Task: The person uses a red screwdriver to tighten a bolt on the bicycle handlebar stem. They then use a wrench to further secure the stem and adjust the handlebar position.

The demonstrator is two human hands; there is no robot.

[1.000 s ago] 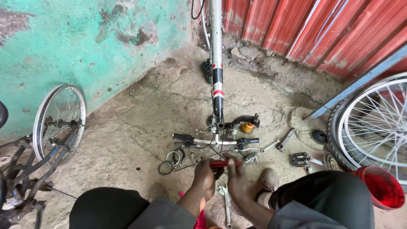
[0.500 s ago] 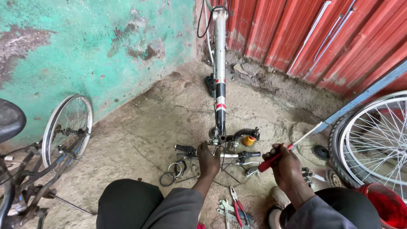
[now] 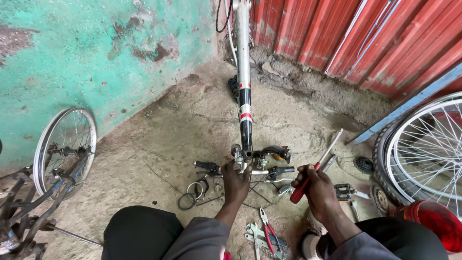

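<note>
In the right hand, a red-handled screwdriver.

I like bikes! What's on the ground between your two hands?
In the head view, the black handlebar grip sits between the left hand and right hand.

Wheel cropped — handlebar partly hidden

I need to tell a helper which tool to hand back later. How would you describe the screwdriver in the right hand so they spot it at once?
Start at the upside-down bicycle frame standing on the concrete floor. Just right of its handlebar, the right hand grips a screwdriver. It has a red handle and a long silver shaft slanting up and right, unlike the red-handled pliers lying flat beside the wrenches.
</note>
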